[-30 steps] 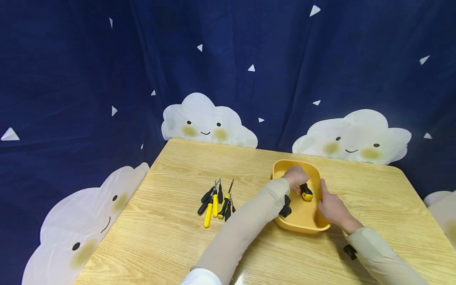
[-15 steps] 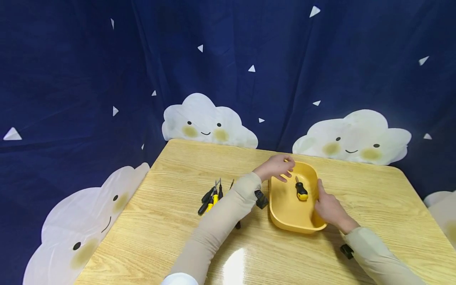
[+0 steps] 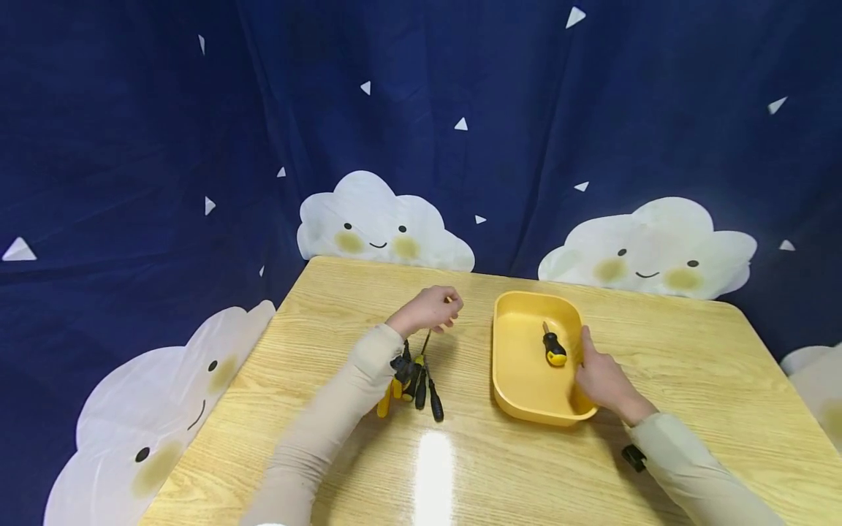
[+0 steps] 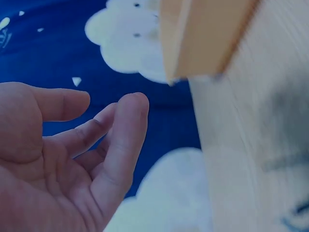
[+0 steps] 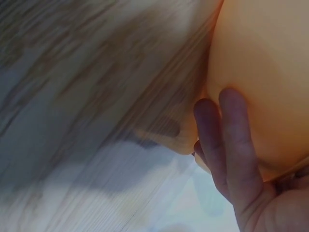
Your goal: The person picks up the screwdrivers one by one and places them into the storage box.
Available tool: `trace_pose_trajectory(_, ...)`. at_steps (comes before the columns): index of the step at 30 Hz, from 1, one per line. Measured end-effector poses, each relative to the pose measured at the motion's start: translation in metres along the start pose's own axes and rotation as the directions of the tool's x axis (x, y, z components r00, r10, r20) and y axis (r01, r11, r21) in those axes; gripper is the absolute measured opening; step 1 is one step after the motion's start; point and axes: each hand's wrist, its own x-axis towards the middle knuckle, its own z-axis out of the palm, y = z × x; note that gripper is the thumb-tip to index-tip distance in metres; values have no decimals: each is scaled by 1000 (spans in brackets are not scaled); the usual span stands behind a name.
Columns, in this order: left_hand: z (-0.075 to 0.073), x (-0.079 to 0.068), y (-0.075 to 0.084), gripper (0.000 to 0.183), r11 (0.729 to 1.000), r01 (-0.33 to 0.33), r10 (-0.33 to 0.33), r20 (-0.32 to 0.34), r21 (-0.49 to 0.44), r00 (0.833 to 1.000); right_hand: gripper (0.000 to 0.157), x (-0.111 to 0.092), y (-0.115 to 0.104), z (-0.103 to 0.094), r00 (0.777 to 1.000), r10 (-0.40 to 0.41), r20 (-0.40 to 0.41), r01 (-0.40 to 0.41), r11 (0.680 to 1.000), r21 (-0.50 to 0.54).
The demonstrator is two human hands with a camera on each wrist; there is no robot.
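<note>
My left hand hovers beyond the pile of screwdrivers, fingers loosely bent and nothing in them. In the left wrist view its thumb and fingertips are apart. Below it on the table lie several screwdrivers with black or yellow handles, partly covered by the left forearm. A yellow plastic bin stands to the right. One short screwdriver with a black and yellow handle lies inside it. My right hand grips the bin's right side at the rim; in the right wrist view its fingers lie along the outer wall.
The light wooden table ends at the back against a dark blue curtain with clouds and white triangles. A small black device sits at the right wrist. Light glares off the table in front of the pile.
My left hand has let go of the short screwdriver in the bin, come out and moved left over to the pile. The bin has shifted slightly left with my right hand on it.
</note>
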Motion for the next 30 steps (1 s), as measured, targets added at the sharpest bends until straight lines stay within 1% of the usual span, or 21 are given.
trace_pose_trajectory(3,-10,-12,-20,23,996,31,-31,-6,84,1000,73,1,-1,2,1000,-3,-1,3,1000,-5)
trace_pose_trajectory(5,-15,-19,-32,24,987,46,-45,-10,154,999,72,0,-2,3,1000,-1,-3,1,1000,-13)
trace_pose_trajectory(8,-20,-28,-48,21,965,55,-50,-26,256,998,72,0,-3,4,1000,4,-7,-4,1000,-18)
trace_pose_trajectory(13,-25,-40,-70,16,923,85,-69,-56,376,996,73,1,-3,5,1000,2,-12,-3,1000,-15)
trace_pose_trajectory(18,-26,-48,-89,26,898,130,-107,-78,421,991,72,3,-6,6,1000,13,10,-13,1000,0)
trace_pose_trajectory(20,-26,-51,-94,32,897,149,-127,-80,416,989,72,4,-8,6,1000,23,20,-23,1000,6)
trace_pose_trajectory(25,-24,-54,-103,35,894,180,-162,-79,409,984,72,5,-11,4,999,32,30,-33,999,14)
trace_pose_trajectory(30,-22,-56,-109,35,888,191,-164,-100,418,981,71,7,-14,6,1000,21,9,-21,1000,1)
